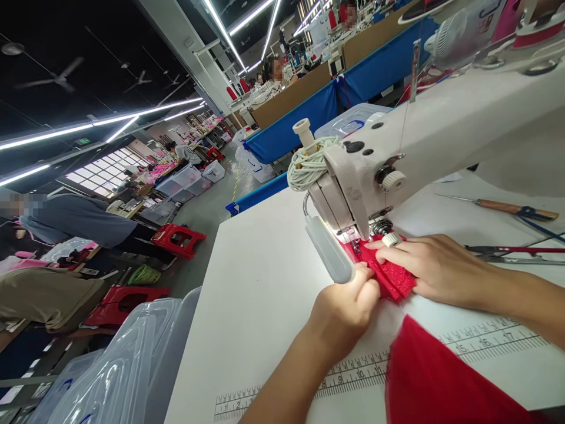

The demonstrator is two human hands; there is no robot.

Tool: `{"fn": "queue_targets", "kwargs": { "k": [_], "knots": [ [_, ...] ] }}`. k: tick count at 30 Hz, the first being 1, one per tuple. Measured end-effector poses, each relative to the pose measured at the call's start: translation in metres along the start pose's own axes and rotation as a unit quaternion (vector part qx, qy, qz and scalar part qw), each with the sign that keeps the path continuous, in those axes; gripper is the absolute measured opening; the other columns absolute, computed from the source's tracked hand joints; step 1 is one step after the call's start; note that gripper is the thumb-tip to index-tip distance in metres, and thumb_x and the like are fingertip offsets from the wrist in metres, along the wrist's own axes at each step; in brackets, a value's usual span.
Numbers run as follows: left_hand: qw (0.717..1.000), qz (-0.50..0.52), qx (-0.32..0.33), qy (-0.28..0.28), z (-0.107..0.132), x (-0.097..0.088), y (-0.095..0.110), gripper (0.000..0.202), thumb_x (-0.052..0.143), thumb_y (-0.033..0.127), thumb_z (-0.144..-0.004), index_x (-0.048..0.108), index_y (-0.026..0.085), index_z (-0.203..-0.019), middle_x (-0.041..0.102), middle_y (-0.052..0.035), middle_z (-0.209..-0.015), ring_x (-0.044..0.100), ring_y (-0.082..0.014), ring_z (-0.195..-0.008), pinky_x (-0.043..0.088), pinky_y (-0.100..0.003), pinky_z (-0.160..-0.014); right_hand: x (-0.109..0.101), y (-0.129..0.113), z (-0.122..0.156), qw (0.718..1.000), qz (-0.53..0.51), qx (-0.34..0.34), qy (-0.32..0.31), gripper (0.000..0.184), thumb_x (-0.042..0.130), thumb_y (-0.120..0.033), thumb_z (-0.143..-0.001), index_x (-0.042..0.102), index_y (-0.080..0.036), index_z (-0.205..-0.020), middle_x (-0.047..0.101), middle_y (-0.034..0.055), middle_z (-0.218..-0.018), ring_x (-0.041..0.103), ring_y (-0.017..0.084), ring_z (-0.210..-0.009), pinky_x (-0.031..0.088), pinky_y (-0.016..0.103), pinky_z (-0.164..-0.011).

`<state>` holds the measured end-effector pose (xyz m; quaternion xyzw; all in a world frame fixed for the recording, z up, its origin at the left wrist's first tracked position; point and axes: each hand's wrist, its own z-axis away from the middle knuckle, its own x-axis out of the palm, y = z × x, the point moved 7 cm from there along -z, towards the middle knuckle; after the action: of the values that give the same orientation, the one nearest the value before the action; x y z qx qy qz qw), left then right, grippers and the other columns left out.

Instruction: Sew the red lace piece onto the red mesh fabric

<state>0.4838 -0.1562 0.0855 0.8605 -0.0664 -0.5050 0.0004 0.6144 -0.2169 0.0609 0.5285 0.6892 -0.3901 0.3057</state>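
Red lace fabric lies under the needle end of a white sewing machine. My left hand pinches the fabric's near left edge, just below the grey lamp. On the fabric's right side rests my right hand, palm down, its fingers stretched toward the presser foot. A larger red piece of cloth hangs over the table's front, close to the lace. The fingertips of my left hand are partly hidden by its own knuckles.
A wooden-handled awl and red-handled scissors lie at the right. A printed ruler runs along the white table. Clear plastic bins stand at the left, near red stools. Other people work further away.
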Motion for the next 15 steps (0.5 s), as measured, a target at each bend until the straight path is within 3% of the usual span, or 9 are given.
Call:
{"fn": "queue_targets", "kwargs": {
  "k": [4,6,9,12,15],
  "knots": [
    [0.977,0.156,-0.145,0.007,0.006,0.006,-0.033,0.024,0.036,0.006,-0.099,0.055,0.019,-0.107,0.066,-0.0044,-0.087,0.059,-0.0136,-0.064,0.056,-0.027,-0.068,-0.006,-0.003,-0.001,0.999,0.008,-0.024,0.046,0.024,0.044,-0.004,-0.078,0.055,-0.023,-0.087,0.061,-0.0007,-0.07,0.051,0.016,-0.05,0.028,0.03,-0.046],
    [0.971,0.168,-0.171,0.02,0.009,0.01,-0.041,0.023,0.042,0.007,-0.095,0.055,0.019,-0.109,0.064,-0.004,-0.086,0.062,-0.0167,-0.072,0.057,-0.031,-0.073,-0.01,-0.004,-0.001,0.996,-0.007,-0.031,0.082,0.027,0.041,-0.002,-0.082,0.057,-0.022,-0.091,0.065,0.0,-0.076,0.054,0.015,-0.053,0.034,0.028,-0.047],
    [0.977,0.15,-0.15,0.023,0.01,0.015,-0.039,0.025,0.054,0.012,-0.087,0.058,0.018,-0.111,0.065,-0.0077,-0.096,0.063,-0.0223,-0.089,0.056,-0.035,-0.076,-0.015,-0.003,-0.002,0.991,-0.035,-0.021,0.131,0.026,0.04,-0.001,-0.086,0.056,-0.021,-0.092,0.067,0.0027,-0.083,0.061,0.014,-0.062,0.043,0.025,-0.052],
    [0.982,0.114,-0.146,0.03,0.008,0.014,-0.037,0.013,0.053,0.017,-0.092,0.061,0.018,-0.102,0.063,-0.0063,-0.088,0.06,-0.0213,-0.082,0.054,-0.033,-0.071,-0.02,-0.003,-0.003,0.986,-0.031,-0.007,0.167,0.023,0.041,-0.001,-0.091,0.054,-0.02,-0.088,0.069,0.0055,-0.087,0.063,0.014,-0.067,0.045,0.024,-0.054],
    [0.99,0.076,-0.099,0.063,0.0,0.005,-0.029,0.018,0.044,0.014,-0.096,0.062,0.018,-0.095,0.061,-0.0053,-0.08,0.06,-0.0188,-0.076,0.053,-0.03,-0.068,-0.022,-0.007,-0.004,0.985,-0.023,-0.014,0.173,0.024,0.042,-0.002,-0.094,0.059,-0.018,-0.092,0.07,0.0063,-0.093,0.064,0.013,-0.067,0.044,0.024,-0.053]
  ]
}}
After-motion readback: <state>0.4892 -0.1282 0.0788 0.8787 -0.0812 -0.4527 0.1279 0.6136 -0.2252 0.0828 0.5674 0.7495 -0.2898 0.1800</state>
